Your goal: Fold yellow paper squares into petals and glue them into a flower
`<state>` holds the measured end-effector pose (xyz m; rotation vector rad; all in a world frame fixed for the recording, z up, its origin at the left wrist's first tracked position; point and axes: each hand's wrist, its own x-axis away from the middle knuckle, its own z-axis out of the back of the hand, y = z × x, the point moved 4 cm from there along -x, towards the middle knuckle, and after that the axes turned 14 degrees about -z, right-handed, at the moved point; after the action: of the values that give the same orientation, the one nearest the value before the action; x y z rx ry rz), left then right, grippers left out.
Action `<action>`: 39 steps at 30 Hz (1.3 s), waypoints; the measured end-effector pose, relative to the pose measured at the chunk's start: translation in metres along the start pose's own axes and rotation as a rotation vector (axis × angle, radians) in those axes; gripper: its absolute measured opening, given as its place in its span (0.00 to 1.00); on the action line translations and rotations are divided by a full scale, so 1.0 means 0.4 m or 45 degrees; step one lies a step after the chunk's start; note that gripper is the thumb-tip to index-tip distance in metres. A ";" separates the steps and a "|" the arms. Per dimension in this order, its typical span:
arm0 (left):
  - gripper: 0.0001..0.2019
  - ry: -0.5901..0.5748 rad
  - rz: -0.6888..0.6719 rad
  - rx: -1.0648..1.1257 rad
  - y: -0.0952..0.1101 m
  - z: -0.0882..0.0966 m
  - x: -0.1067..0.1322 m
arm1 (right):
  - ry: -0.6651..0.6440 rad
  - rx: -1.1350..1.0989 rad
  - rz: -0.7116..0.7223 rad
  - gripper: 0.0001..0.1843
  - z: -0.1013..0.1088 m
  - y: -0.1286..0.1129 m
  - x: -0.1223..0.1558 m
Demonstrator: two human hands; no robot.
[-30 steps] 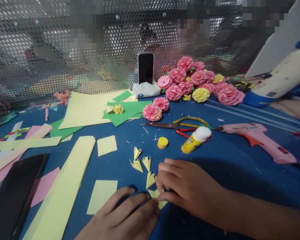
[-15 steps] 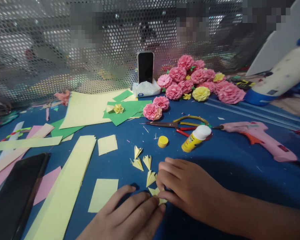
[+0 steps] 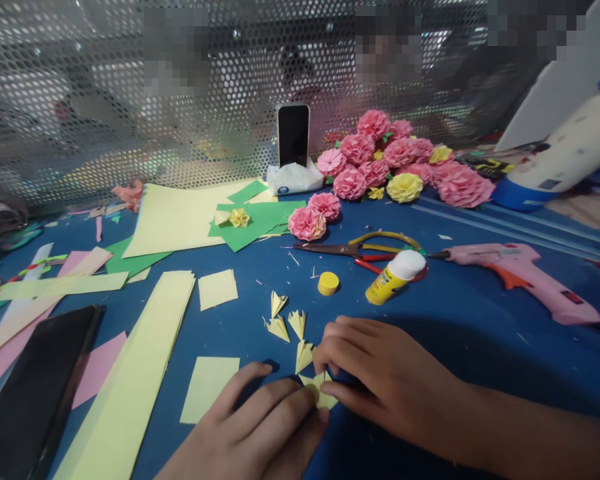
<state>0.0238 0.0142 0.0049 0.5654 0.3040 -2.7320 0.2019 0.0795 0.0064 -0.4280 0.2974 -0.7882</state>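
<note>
Both left hand [image 3: 260, 423] and right hand [image 3: 380, 377] touch the yellow paper [image 3: 326, 400] (fingers bent; pinch indeterminable); uneven pressure could skew folds.

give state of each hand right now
Left hand: open, touching the small yellow paper.
Right hand: curled at that paper; whether gripping can't be told.

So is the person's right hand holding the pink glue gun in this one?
No, the right hand is at a small yellow paper piece, while the pink glue gun lies apart on the blue table.
</note>
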 end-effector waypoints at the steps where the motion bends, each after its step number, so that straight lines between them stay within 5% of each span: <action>1: 0.19 0.008 0.017 0.004 0.000 0.000 -0.001 | 0.002 -0.030 0.040 0.04 0.006 0.002 0.003; 6: 0.17 0.029 0.066 0.019 -0.004 0.002 -0.005 | -0.007 0.014 0.347 0.13 0.032 -0.007 0.022; 24: 0.17 0.097 0.083 0.057 -0.003 0.005 -0.010 | 0.272 0.358 0.416 0.13 0.034 -0.035 0.038; 28: 0.16 0.074 0.063 0.077 0.000 0.010 -0.015 | 0.214 0.355 0.442 0.14 0.026 -0.039 0.038; 39: 0.19 -0.033 -0.051 -0.048 0.019 0.012 -0.021 | -0.013 -0.116 -0.056 0.05 0.011 0.001 0.007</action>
<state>0.0323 0.0081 0.0117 0.5189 0.3636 -2.7634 0.2059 0.0790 0.0099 -0.5258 0.3165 -0.8170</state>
